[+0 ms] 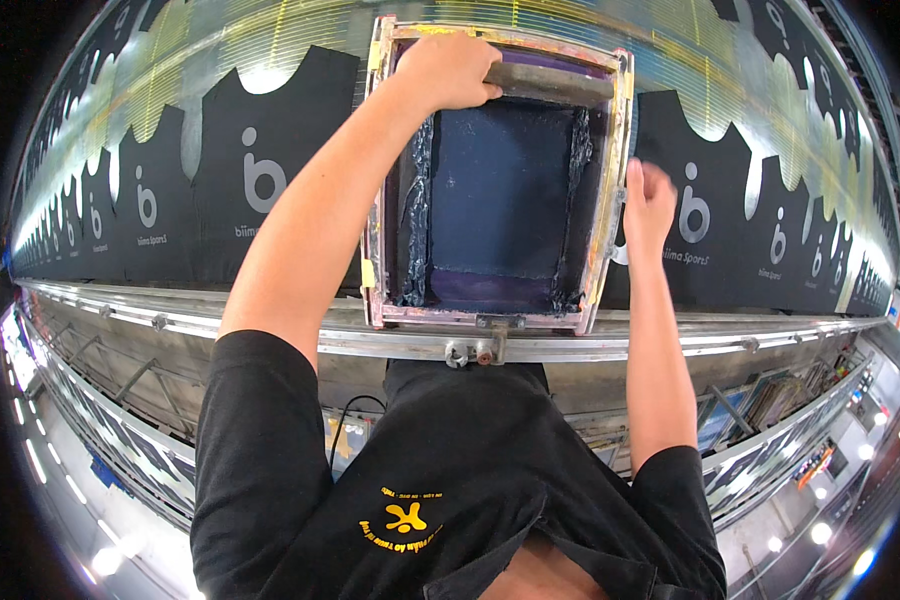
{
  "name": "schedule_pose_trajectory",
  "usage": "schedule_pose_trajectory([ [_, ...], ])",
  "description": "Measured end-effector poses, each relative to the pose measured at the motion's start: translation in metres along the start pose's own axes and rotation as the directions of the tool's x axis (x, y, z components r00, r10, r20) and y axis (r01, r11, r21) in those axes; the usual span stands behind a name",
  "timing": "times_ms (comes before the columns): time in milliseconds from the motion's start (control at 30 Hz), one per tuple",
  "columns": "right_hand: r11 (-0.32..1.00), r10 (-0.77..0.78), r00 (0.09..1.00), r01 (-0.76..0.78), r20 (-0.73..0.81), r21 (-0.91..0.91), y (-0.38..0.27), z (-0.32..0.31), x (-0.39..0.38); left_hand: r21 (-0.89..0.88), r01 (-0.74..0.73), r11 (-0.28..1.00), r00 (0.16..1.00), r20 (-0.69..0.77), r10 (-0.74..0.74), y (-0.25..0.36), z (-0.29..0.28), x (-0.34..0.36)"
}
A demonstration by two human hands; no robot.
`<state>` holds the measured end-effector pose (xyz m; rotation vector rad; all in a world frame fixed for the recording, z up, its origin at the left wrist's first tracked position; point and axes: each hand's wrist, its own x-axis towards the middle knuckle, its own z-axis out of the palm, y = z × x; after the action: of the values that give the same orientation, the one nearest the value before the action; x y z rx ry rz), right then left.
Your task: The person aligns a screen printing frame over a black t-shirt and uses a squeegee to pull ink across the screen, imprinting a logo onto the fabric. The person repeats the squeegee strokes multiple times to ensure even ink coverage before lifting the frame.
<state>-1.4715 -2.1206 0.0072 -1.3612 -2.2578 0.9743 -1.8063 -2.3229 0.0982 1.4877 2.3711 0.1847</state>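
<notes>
A screen-printing frame [618, 200] lies on the long table in front of me. Dark ink coats its mesh [500, 190], with thick ridges of ink along both inner sides. Across the far end of the frame rests a squeegee [555, 82], a grey bar. My left hand [452, 70] reaches over the frame and is closed around the squeegee's left part. Just outside the frame's right side, my right hand [651, 205] is raised with fingers curled in, slightly blurred. Nothing shows in it, and I cannot tell whether it touches the frame.
Black shirt panels with a pale print [265, 170] lie in a row on both sides of the frame. A metal rail [390, 345] with a clamp [470, 352] runs along the near table edge. Another long table [140, 430] with panels stands behind me.
</notes>
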Motion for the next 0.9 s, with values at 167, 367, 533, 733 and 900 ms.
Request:
schedule_pose_trajectory([
  [167,0.63,-0.754,0.625,0.775,0.2,-0.045,-0.158,0.016,0.074,0.098,0.058,0.993,0.998,0.025,-0.06,0.009,-0.002,0.005],
  [367,0.679,-0.494,0.739,0.657,0.458,-0.328,-0.159,0.032,0.027,0.049,0.081,0.996,0.996,-0.029,-0.08,0.031,0.021,-0.033],
  [533,0.618,-0.651,0.645,0.756,0.4,-0.213,-0.084,0.002,-0.097,-0.069,0.141,0.988,0.985,0.107,-0.134,0.097,0.063,-0.152],
  [733,0.641,-0.663,0.621,0.759,0.417,-0.11,-0.04,-0.04,-0.215,-0.146,0.07,0.987,0.985,-0.146,-0.092,0.151,0.133,-0.279],
  [900,0.683,-0.557,0.534,0.73,0.636,-0.015,-0.036,-0.073,-0.24,-0.176,0.055,0.983,0.993,-0.092,-0.072,0.175,0.126,-0.318],
])
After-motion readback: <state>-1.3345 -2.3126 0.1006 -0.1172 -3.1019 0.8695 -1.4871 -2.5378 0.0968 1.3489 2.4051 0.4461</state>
